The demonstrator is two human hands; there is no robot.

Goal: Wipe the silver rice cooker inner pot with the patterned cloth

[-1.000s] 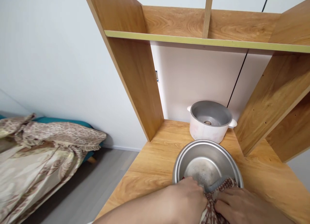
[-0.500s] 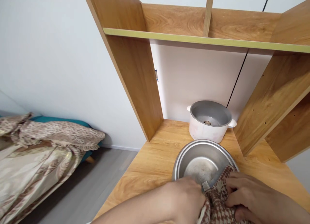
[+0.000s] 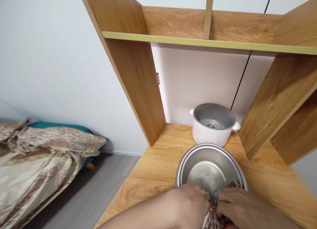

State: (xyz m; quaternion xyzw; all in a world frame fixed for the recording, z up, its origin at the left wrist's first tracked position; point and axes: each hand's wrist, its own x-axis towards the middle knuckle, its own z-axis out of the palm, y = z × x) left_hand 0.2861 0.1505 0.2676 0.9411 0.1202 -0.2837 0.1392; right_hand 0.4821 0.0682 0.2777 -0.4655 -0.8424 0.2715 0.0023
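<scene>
A brown-and-white patterned cloth (image 3: 212, 214) is bunched between my two hands at the near side of a round metal pot (image 3: 190, 163). My left hand (image 3: 189, 202) is closed at the near left rim, with the cloth at its knuckles; its fingertips are hidden. On the right, my right hand (image 3: 239, 206) is closed over the cloth, and a piece of it sticks out past the fingers over the pot's inner wall. The pot's inside is scuffed, with a paler round base.
Behind the pot stands a white rice-cooker body (image 3: 209, 136) with a grey inside and side handles. Both rest on a wooden desktop (image 3: 138, 179) between upright boards (image 3: 133, 90), under a shelf (image 3: 198, 42). A cloth-covered seat (image 3: 56, 146) is on the left.
My right hand has moved left, closer to my left hand, gathering the cloth into a tighter bunch. More of the pot's right rim shows. The view has shifted slightly.
</scene>
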